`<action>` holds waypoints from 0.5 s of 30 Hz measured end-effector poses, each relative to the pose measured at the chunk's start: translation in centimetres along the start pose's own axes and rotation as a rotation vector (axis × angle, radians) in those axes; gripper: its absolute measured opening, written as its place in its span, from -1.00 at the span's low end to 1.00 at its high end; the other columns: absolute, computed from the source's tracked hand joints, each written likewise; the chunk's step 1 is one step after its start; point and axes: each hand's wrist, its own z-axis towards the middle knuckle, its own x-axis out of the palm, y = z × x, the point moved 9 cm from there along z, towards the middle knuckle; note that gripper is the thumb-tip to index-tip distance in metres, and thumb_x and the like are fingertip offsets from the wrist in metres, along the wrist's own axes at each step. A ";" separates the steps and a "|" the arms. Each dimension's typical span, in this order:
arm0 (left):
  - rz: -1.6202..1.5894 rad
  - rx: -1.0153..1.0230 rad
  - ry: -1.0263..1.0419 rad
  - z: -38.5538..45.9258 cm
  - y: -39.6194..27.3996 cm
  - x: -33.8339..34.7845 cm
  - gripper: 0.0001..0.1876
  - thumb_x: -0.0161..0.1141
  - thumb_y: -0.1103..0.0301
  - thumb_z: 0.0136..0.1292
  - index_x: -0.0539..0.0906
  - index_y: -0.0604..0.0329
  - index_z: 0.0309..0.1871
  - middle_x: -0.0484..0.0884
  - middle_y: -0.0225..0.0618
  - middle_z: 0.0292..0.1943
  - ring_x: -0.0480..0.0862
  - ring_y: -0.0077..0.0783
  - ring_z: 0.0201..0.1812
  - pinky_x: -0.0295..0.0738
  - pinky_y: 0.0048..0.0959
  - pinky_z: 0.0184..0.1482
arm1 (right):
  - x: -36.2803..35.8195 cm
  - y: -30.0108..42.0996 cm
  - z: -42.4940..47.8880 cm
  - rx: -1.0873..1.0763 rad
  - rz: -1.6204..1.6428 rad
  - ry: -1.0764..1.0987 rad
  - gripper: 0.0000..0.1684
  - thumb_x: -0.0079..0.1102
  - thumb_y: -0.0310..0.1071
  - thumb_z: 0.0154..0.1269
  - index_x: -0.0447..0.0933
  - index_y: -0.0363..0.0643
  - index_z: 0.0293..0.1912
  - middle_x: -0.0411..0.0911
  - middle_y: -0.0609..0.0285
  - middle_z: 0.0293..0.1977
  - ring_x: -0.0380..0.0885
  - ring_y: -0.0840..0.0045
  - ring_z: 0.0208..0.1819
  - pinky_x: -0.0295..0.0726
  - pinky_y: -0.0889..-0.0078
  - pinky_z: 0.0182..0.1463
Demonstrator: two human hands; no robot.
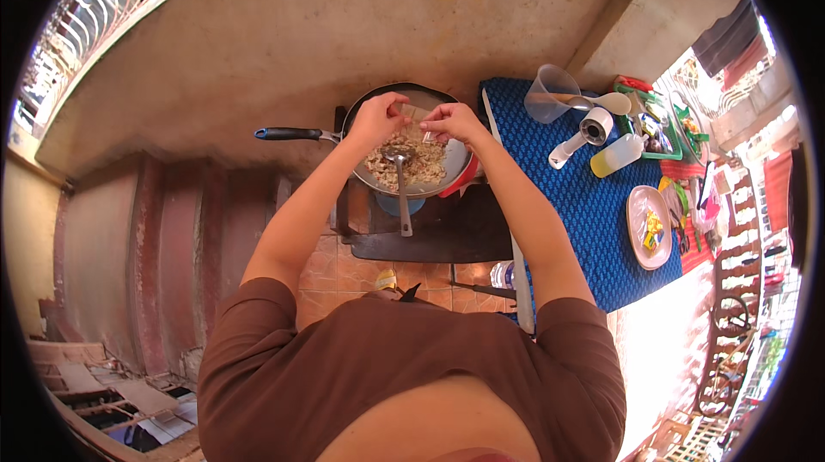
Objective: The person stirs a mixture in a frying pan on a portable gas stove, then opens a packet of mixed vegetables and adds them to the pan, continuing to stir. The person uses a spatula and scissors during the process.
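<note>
A frying pan holds a chopped, pale and brownish food mixture. A metal spatula rests in it, its handle over the near rim. Above the pan, my left hand has its thumb and fingertips pinched near a small, clear-looking packet. My right hand pinches a small packet with a whitish edge. The fingers of both hands are close together but apart. Whether the left fingers grip the same packet is too small to tell.
Right of the pan, a table with a blue patterned cloth bears a clear plastic container, a squeeze bottle, a green basket and a pink plate with small yellow packets. The pan's handle points left; a wall stands behind.
</note>
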 end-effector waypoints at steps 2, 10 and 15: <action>0.037 0.020 0.016 0.6 -0.1 -1.1 -0.64 0.39 0.45 0.04 0.64 0.24 -0.05 0.68 -0.24 -0.48 0.65 -0.41 -0.43 0.50 -0.42 -0.33 | 0.5 0.4 1.1 -0.070 -0.127 0.019 -0.76 0.51 -0.34 0.01 0.63 -0.23 -0.37 0.64 0.28 -0.51 0.53 0.72 -0.52 0.45 0.64 -0.45; 0.201 0.194 0.126 3.0 -0.3 -1.1 -0.78 0.31 0.47 0.05 0.68 0.22 -0.19 0.70 -0.21 -0.42 0.67 -0.32 -0.39 0.53 -0.38 -0.28 | 1.3 0.8 4.9 -0.130 -0.654 -0.071 -0.72 0.47 -0.16 -0.02 0.67 -0.17 -0.44 0.56 0.11 -0.63 0.58 0.43 -0.55 0.54 0.34 -0.38; 0.296 0.314 0.040 4.9 -0.3 -0.9 -0.79 0.31 0.44 0.05 0.68 0.19 -0.19 0.69 -0.19 -0.34 0.68 -0.21 -0.32 0.54 -0.31 -0.24 | 0.1 1.5 5.7 -0.256 -0.753 -0.334 -0.72 0.36 -0.07 0.06 0.72 -0.04 -0.31 0.65 0.08 -0.40 0.64 0.21 -0.35 0.58 0.25 -0.18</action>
